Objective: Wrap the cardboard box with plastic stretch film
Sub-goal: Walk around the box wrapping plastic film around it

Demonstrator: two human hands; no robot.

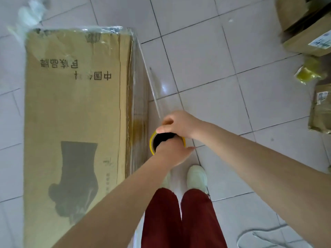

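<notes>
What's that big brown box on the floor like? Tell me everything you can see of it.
The cardboard box is large, long and brown, and lies flat on the white tiled floor. Its top face carries black Chinese characters and a dark grey printed silhouette. Clear, shiny stretch film covers its far end and right side, wrinkled along the far edge. A yellowish patch marks the right side. A sheet of film runs from there to the roll beside it.
</notes>
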